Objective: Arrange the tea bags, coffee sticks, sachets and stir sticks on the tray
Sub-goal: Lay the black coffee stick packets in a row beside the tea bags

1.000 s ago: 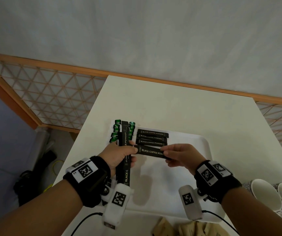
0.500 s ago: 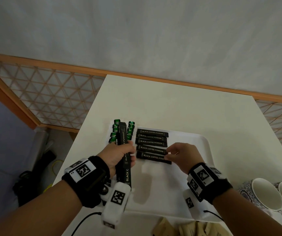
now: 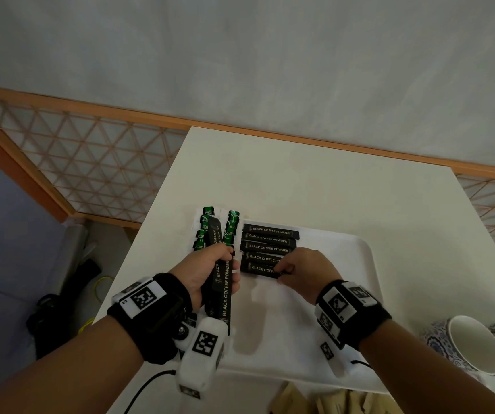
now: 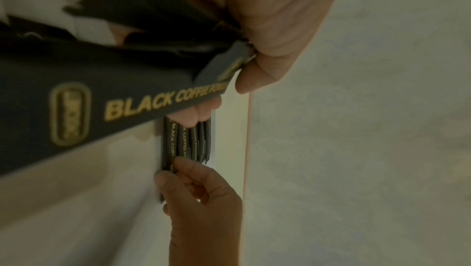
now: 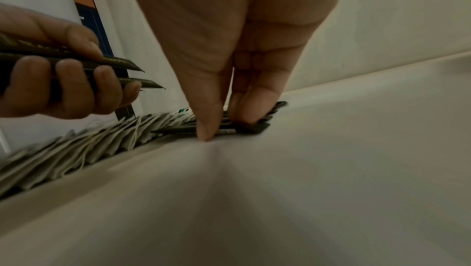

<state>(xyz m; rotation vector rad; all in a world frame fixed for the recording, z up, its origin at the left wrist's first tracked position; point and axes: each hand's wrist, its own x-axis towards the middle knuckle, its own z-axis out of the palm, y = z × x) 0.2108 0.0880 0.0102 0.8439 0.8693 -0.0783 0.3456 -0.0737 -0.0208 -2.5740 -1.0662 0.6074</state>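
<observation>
A white tray (image 3: 344,294) holds a row of black coffee sticks (image 3: 268,240) lying crosswise. Tea bags (image 3: 207,228) with green tags overlap along its left edge. My left hand (image 3: 210,270) grips a bundle of coffee sticks (image 3: 223,291) upright over the tray's left side; the bundle (image 4: 102,105) fills the left wrist view. My right hand (image 3: 288,271) pinches the nearest laid coffee stick (image 3: 256,268), thumb on its near edge and fingers on top. In the right wrist view the right hand (image 5: 221,123) sits on that stick (image 5: 249,129), beside the tea bags (image 5: 76,149).
Two white cups (image 3: 473,345) with blue patterned outsides lie at the table's right front. Brown paper packets (image 3: 329,401) show at the bottom edge. The table's left edge (image 3: 138,243) runs close to the tea bags, with a lattice screen (image 3: 76,162) beyond.
A second ago both hands held one coffee stick in the air. My right hand laid it down as the nearest stick of the row and now slid left onto it. The left hand stayed.
</observation>
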